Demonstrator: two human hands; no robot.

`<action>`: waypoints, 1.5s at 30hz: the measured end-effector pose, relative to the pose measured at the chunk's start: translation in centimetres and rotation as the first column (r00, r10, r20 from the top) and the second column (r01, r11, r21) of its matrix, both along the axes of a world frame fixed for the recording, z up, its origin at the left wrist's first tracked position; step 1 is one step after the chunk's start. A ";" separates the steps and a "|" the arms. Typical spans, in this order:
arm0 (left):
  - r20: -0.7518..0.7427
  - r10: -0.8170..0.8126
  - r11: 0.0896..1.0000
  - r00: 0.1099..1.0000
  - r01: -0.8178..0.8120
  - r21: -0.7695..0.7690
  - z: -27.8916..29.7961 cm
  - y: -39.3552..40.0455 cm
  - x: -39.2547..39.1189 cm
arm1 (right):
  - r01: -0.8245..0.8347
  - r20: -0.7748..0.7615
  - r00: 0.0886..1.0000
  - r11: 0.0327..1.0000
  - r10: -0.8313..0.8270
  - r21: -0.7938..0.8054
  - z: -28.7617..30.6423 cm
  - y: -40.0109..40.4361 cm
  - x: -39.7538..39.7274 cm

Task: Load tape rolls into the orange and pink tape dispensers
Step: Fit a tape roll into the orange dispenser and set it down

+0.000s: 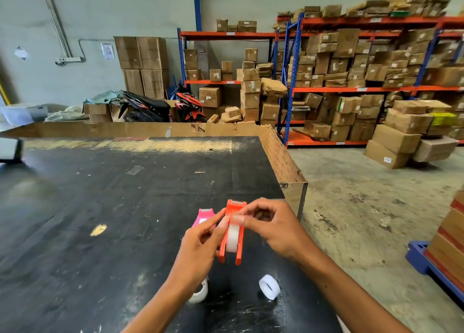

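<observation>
My left hand [200, 242] holds the orange tape dispenser [232, 232] upright above the black table [100, 207]. A white tape roll [232, 237] sits between the dispenser's two side walls. My right hand [273, 227] pinches at the top of that roll, near the dispenser's cutter end. The pink dispenser [204, 218] lies on the table just behind my left hand, partly hidden. A loose white tape roll [269, 286] lies on the table near my right forearm. Another roll [200, 292] peeks out from under my left forearm.
The table's right edge [288, 182] drops to a concrete floor. Shelves packed with cardboard boxes [351, 76] stand behind, and more boxes [406, 136] lie on the floor. A blue pallet with stacked cartons [442, 252] stands at the right.
</observation>
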State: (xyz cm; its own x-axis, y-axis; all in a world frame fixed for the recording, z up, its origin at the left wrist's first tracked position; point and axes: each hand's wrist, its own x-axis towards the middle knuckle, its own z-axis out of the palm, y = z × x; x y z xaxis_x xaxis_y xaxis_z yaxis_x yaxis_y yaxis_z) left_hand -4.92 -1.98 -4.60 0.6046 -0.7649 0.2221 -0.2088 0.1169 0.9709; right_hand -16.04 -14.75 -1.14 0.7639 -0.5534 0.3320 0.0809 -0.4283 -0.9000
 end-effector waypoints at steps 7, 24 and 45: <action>0.058 0.008 1.000 0.998 -0.008 0.003 -0.3 0.4 0.6 | 0.073 0.049 0.996 0.996 -0.071 -0.045 2.5 -1.4 1.4; -0.125 0.132 0.991 0.983 -0.128 0.041 -0.5 -0.6 0.6 | 0.179 -0.101 0.983 0.918 -0.152 0.354 -1.0 -1.6 2.1; -0.130 0.158 0.939 0.979 -0.108 0.326 -2.6 -8.2 0.8 | 0.294 -0.262 0.935 0.933 -0.237 0.207 -6.7 -4.1 5.4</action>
State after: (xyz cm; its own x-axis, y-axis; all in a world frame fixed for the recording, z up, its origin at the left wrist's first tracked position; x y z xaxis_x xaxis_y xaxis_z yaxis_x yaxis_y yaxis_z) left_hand -4.12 -10.14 -7.18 0.7132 -0.6906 -0.1199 -0.0487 -0.2195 0.9744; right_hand -10.69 -18.80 -7.89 0.6166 -0.7873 -0.0017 -0.2266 -0.1753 -0.9581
